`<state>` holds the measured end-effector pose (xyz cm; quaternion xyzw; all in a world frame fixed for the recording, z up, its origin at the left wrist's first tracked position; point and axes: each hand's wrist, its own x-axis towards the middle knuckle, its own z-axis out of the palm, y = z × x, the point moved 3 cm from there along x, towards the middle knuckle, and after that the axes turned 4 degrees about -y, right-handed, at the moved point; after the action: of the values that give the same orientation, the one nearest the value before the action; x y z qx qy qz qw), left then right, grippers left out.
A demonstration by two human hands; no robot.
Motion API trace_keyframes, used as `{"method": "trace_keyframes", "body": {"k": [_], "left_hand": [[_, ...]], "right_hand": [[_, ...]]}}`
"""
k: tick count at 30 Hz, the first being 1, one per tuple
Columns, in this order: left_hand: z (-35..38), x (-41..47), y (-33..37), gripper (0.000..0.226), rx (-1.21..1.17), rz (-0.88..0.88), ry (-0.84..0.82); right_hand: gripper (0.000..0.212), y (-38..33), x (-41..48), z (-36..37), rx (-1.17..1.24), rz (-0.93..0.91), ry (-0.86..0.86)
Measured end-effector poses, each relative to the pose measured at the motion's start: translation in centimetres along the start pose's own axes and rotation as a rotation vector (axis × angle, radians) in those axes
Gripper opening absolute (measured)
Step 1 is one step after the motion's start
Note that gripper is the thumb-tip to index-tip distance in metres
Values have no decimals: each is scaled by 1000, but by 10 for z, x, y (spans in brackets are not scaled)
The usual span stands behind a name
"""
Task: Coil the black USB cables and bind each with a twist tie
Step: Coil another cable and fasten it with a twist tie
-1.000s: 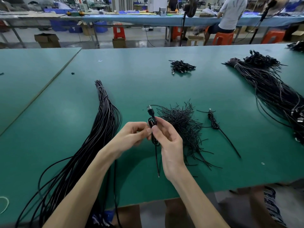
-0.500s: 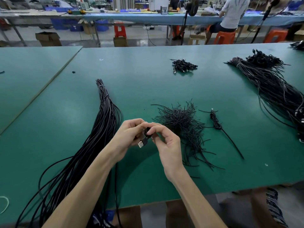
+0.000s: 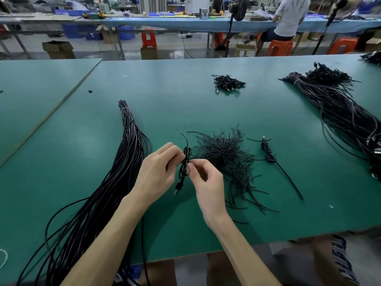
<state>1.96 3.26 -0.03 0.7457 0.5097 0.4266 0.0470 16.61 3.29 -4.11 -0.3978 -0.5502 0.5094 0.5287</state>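
Head view: the two hands meet just above the near middle of the green table (image 3: 185,104), both closed on one small coiled cable (image 3: 184,169) held upright between them. The left hand (image 3: 158,172) pinches the coil from the left with curled fingers. The right hand (image 3: 206,182) nips its waist between thumb and forefinger. The cable's plug (image 3: 177,188) dangles below, and a thin strand that looks like the twist tie (image 3: 186,141) sticks up above the coil. Black on black, I cannot tell how many turns the tie has. The step in hand seems to be binding. To do it well, the left hand should keep the loops squeezed flat and even so none springs out. The right should wind the tie's ends tightly around each other at the waist, close against the cable, leaving no slack and no long tail. Just right of the hands lies the loose heap of ties (image 3: 224,155), and further right one bound coil (image 3: 268,152) with a straight tail. A long bundle of uncoiled cables (image 3: 115,182) runs down the left and off the near edge. A small pile of finished coils (image 3: 227,82) sits far off, and another big bundle (image 3: 340,110) lies at far right.
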Motion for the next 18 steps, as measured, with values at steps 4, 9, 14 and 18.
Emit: {"method": "trace_keyframes", "body": {"k": [4, 9, 14, 18], "left_hand": [[-1, 1, 1, 22, -36, 0, -19], [0, 3, 3, 22, -110, -55, -4], [-6, 1, 3, 16, 54, 3, 63], [-8, -2, 11, 14, 192, 73, 48]], "right_hand": [[9, 0, 0, -3, -1, 3, 14], [7, 0, 0, -2, 29, 6, 22], [30, -1, -2, 3, 93, 37, -52], [10, -2, -1, 5, 18, 17, -64]]}}
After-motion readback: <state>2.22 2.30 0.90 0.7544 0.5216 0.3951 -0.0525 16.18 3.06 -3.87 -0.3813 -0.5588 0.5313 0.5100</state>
